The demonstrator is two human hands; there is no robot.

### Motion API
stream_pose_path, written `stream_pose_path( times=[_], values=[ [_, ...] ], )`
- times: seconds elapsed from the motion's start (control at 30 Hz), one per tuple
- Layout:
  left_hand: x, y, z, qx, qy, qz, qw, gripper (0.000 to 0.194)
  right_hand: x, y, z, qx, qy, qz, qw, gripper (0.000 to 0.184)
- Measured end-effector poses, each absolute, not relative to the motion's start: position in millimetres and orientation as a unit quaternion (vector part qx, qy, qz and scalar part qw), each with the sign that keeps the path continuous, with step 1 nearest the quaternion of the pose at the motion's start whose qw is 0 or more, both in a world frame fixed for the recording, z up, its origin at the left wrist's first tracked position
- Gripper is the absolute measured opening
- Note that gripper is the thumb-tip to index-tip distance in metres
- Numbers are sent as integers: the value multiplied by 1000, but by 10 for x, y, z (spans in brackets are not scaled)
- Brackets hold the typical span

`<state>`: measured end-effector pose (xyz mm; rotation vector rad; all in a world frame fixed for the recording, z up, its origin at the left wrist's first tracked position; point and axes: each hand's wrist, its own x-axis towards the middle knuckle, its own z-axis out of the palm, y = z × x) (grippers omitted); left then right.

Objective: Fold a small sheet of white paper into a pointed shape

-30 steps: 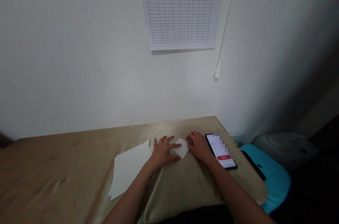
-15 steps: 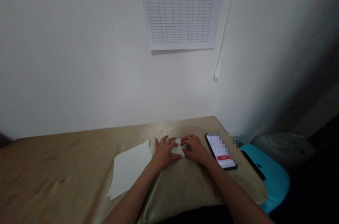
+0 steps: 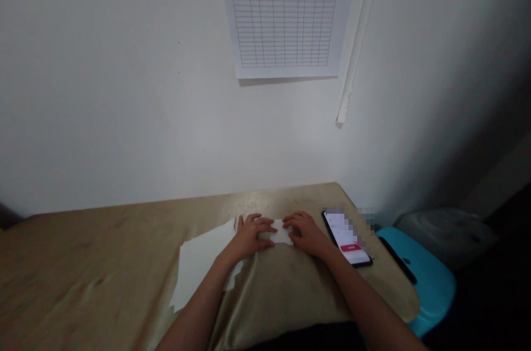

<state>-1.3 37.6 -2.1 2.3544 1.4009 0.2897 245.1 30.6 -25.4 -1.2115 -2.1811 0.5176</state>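
A small white piece of paper [image 3: 282, 233] lies on the table between my two hands, with an uneven lower edge. My left hand [image 3: 250, 237] is at its left side, palm down with fingers stretched and apart, the fingertips at the paper's edge. On the right side, my right hand [image 3: 306, 233] has curled fingers and thumb on the paper, pinning it. Several lined paper sheets [image 3: 201, 262] are stacked left of my left hand, partly hidden under my left forearm.
A phone [image 3: 348, 240] with a lit screen lies right of my right hand. A turquoise stool or chair [image 3: 435, 271] stands beyond the rounded right edge of the cloth-covered table [image 3: 103, 262]. A printed table sheet [image 3: 286, 24] hangs on the wall ahead.
My left hand has slid a little left, uncovering more of the small paper. My right hand has stayed nearly in place.
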Motion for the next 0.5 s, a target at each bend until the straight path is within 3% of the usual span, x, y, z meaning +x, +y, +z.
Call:
stream_pose_path(
  times=[0.5],
  values=[
    [-2,413,-134,836,497,133,192,20,2467,282,-213,-442,-817,208,305,20]
  ],
)
